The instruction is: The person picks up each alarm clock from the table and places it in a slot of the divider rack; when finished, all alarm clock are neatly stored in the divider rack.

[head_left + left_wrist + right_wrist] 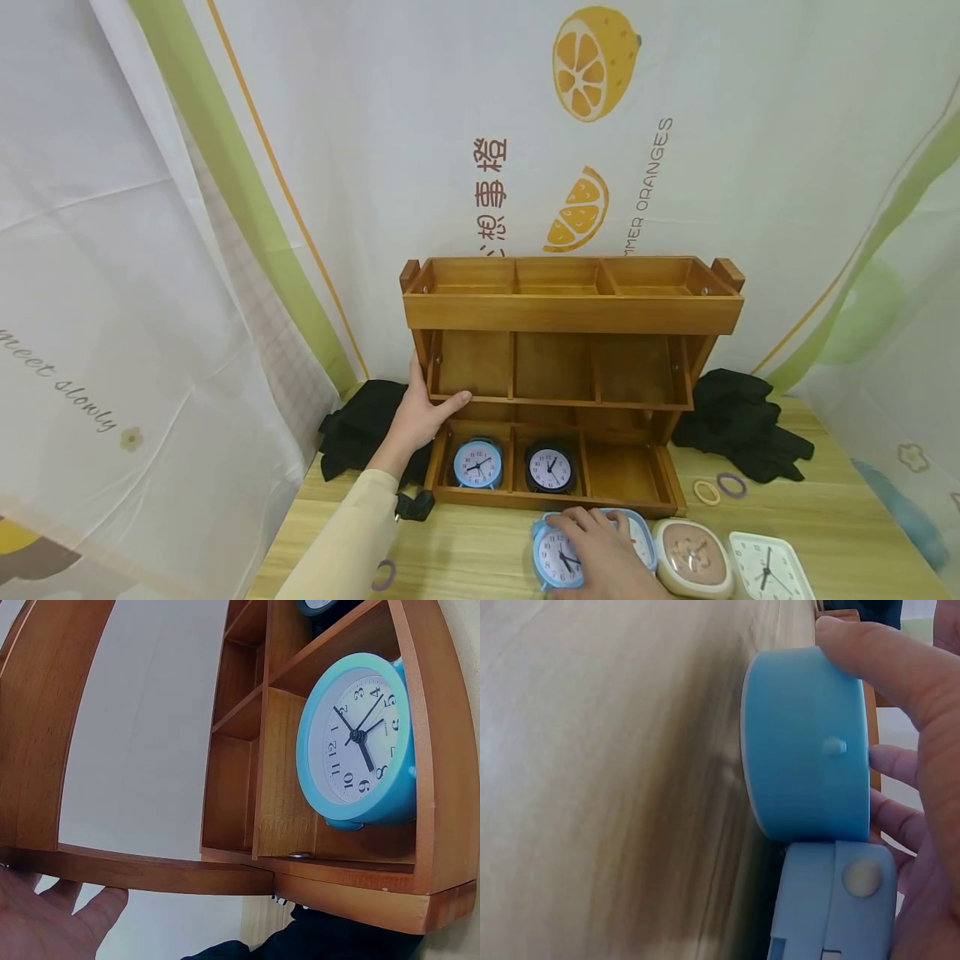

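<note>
My left hand (pixel 422 414) grips the left side of a three-tier wooden rack (pixel 573 314), thumb over the middle tier's front edge and fingers along the outer side. Close to the table, my right hand (pixel 611 558) holds a light-blue round alarm clock (pixel 551 554), covering part of its dial. The right wrist view shows the thumb on the rim of this clock (pixel 802 742). Touching it there is a pale-blue squarish clock (pixel 832 896), mostly hidden by the hand in the head view. The rack's bottom row holds a blue clock (pixel 477 464) on the left and a black clock (pixel 550 468) in the middle.
To the right stand a beige-and-brown clock (pixel 692 557) and a white square clock (pixel 768 567). Black cloths lie left (pixel 360 425) and right (pixel 742 425) of the rack. Rings (pixel 731 485) lie on the table (pixel 472 542); printed curtains (pixel 420 125) hang behind and beside it.
</note>
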A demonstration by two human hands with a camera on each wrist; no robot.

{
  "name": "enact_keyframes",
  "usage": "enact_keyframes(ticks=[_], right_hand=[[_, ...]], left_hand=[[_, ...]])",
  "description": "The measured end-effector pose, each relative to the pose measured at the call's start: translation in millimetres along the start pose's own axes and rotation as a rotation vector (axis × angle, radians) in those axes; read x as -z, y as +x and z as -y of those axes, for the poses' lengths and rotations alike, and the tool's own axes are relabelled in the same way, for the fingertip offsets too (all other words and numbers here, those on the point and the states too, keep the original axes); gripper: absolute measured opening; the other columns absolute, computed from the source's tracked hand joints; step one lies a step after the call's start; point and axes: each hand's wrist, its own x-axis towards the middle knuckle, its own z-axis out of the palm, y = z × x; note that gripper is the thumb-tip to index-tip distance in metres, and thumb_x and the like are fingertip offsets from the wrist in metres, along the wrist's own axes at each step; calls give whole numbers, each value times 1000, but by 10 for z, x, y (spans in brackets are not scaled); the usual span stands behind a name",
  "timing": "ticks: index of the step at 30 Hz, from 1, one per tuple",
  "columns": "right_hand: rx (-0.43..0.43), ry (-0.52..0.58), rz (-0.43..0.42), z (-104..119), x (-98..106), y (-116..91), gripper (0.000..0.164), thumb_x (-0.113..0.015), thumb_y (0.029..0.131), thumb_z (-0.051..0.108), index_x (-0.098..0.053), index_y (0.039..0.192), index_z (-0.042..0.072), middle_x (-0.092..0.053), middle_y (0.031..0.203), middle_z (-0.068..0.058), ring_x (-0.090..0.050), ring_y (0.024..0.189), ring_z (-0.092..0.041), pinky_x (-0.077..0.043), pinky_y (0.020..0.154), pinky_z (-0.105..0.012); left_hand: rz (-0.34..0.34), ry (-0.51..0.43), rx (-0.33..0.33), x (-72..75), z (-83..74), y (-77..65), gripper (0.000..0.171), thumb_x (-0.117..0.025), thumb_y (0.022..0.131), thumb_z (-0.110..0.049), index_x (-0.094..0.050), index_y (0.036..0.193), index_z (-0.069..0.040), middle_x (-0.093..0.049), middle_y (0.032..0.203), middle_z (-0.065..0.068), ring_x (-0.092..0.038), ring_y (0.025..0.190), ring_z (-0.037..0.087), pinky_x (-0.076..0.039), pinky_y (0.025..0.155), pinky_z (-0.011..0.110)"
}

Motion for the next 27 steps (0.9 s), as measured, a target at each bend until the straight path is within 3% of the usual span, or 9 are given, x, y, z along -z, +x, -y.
enact_keyframes(ticks=[11, 27], right_hand=[[31, -1, -46, 24, -18, -29, 87, -77, 72, 80, -64, 137, 24, -60, 123, 4, -58, 115, -25, -36, 93, -74], [45, 136, -196, 57, 30, -71, 81, -82, 70, 76, -67, 137, 32, -57, 122, 15, -52, 114, -21, -33, 95, -70]], left_hand=[[0, -4, 3, -2, 16, 0, 123, -79, 91, -53, 19, 164, -39, -14, 174, 7, -28, 155, 37, -29, 120, 62], [-3, 15, 5, -4, 9, 5, 124, -78, 90, -56, 19, 165, -36, -12, 174, 8, -27, 155, 37, -28, 120, 62]])
